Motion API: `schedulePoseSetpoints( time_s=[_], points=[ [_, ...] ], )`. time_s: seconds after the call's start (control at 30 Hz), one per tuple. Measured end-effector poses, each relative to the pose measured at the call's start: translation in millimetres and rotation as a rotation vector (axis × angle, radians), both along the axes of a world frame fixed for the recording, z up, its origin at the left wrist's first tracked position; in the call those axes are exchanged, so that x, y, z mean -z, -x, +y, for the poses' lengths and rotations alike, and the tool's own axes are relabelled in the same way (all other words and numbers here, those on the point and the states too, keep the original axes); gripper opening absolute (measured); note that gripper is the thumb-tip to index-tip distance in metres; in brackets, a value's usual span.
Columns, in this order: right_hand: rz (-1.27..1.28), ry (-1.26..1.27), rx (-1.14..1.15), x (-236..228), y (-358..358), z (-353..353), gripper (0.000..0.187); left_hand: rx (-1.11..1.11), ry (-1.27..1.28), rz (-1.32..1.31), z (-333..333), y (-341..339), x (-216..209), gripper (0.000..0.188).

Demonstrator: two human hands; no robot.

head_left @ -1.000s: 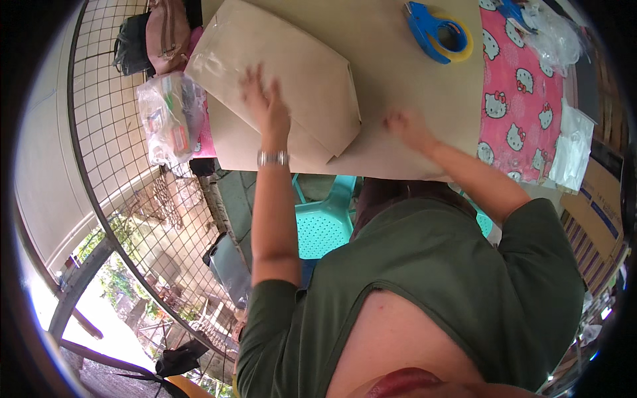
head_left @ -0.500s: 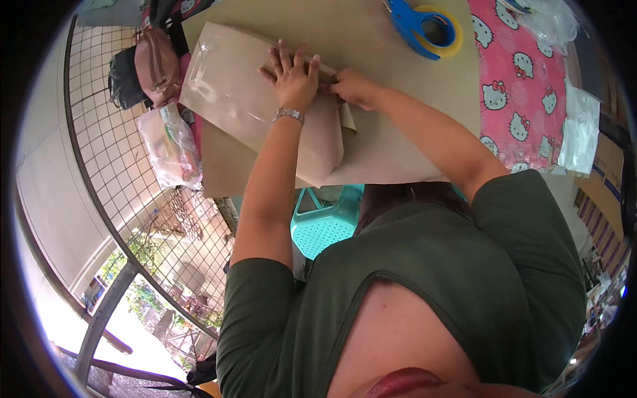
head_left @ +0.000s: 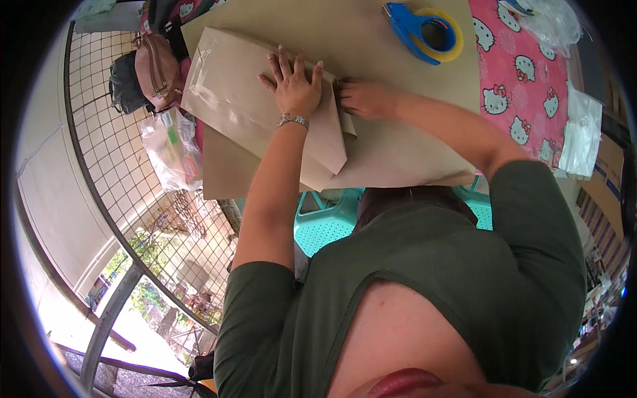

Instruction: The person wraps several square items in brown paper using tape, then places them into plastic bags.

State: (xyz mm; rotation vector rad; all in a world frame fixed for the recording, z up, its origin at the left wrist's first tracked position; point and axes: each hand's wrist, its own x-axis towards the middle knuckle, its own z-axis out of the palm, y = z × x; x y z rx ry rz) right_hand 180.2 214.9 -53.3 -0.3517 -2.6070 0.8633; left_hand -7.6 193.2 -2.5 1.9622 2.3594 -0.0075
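A large folded piece of brown kraft paper (head_left: 232, 86) lies slanted on the table, with shiny clear tape near its far left end. My left hand (head_left: 296, 86), with a metal bracelet at the wrist, presses flat on top of it, fingers spread. At the right long edge of the fold, my right hand (head_left: 368, 99) has its fingers bent and close together against the paper's side; the fingertips are partly hidden there. A creased flap stands out at the near right end, just below my right hand. What lies inside the fold is hidden.
A blue tape dispenser (head_left: 415, 33) with yellowish tape lies at the far right. Beyond it are a pink patterned cloth (head_left: 504, 79) and clear plastic bags (head_left: 580, 132). Bags and a pink pouch (head_left: 158, 69) sit left, beside a wire grid (head_left: 99, 126). A turquoise stool (head_left: 325, 225) stands below.
My right hand has shifted slightly right and turned more knuckles-up along the paper's edge. The near right end of the fold looks flatter and more sharply creased. My left hand stays spread on top.
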Motion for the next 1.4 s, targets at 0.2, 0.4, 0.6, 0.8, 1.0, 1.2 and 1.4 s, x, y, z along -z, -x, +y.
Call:
schedulePoseSetpoints(
  time_s=[0.2,0.4,0.6,0.8,1.0,1.2,1.4],
  points=[
    [-0.465,0.062,-0.163,11,2,-12,0.031,-0.017,-0.027,-0.035,-4,2,-3,0.057],
    [-0.449,0.189,-0.266,-18,-8,-142,0.062,-0.053,0.030,-0.029,-9,7,-2,0.058],
    [-0.270,0.313,-0.057,-19,57,-218,0.072,0.012,0.026,-0.517,-18,37,-6,0.062],
    [0.070,0.531,0.072,18,68,-175,0.054,0.029,0.096,-0.460,-128,122,-7,0.054],
    [0.206,0.936,0.211,23,67,-98,0.048,-0.340,-0.181,-0.607,-265,90,8,0.043],
    [0.232,1.043,0.282,22,59,-97,0.043,0.090,-0.041,-0.233,-236,-10,11,0.051],
    [-0.162,0.515,0.156,28,19,-113,0.038,-0.150,0.098,-0.094,-196,-47,29,0.061]
  ],
)
